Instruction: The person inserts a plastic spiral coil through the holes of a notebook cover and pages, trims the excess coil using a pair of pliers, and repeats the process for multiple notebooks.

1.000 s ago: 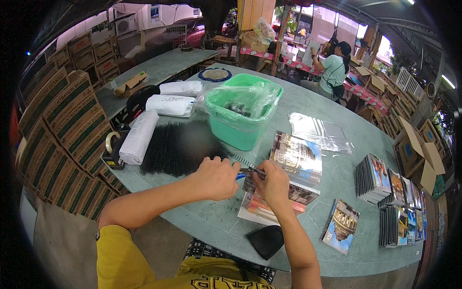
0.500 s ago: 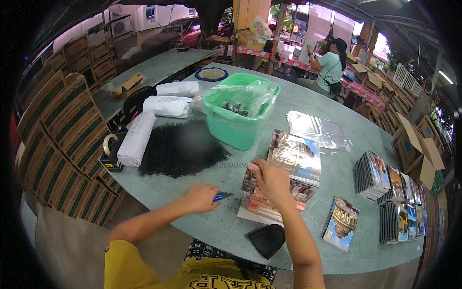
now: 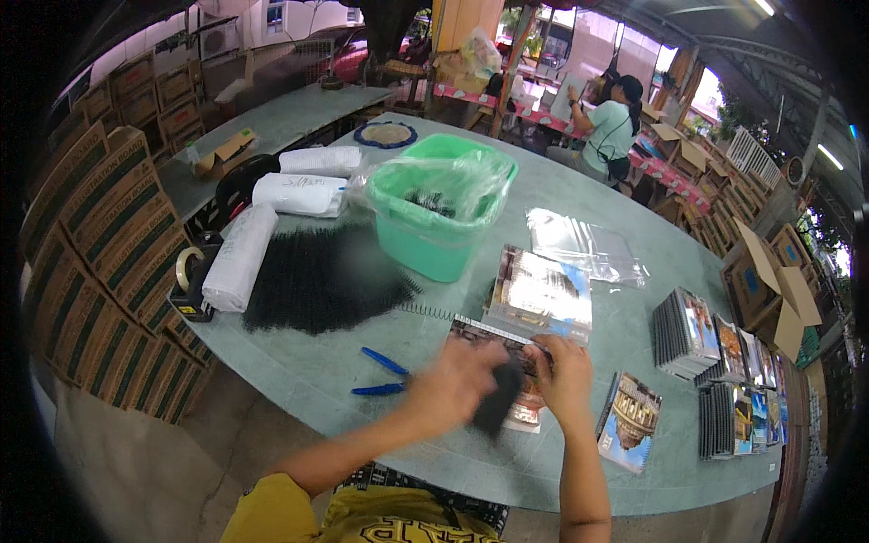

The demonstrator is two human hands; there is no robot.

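Note:
A notebook with a dark photo cover (image 3: 466,335) lies at the near middle of the table, white-edged along its punched top. A black wire coil (image 3: 427,311) runs to its top left corner. My left hand (image 3: 453,385) is over its left part, fingers smeared by motion. Right beside those fingers is a blurred black pad (image 3: 498,400), off the table or tilted; its hold is unclear. My right hand (image 3: 566,376) has curled fingers gripping the notebook's right end. Blue-handled pliers (image 3: 385,376) lie on the table left of my left hand, their jaws hidden.
Behind the notebook sits a stack of picture-cover notebooks (image 3: 543,285). A heap of black coils (image 3: 321,281), a green bin (image 3: 430,244), clear plastic sleeves (image 3: 584,249) and white rolls (image 3: 240,258) surround it. One finished-looking notebook (image 3: 631,421) and several stacks (image 3: 688,335) lie right. A person (image 3: 606,131) works beyond.
My left hand has let go of the pliers and moved right, over the notebook. The black pad has shifted away from the table's near edge. My right hand has left the coil end, moving right.

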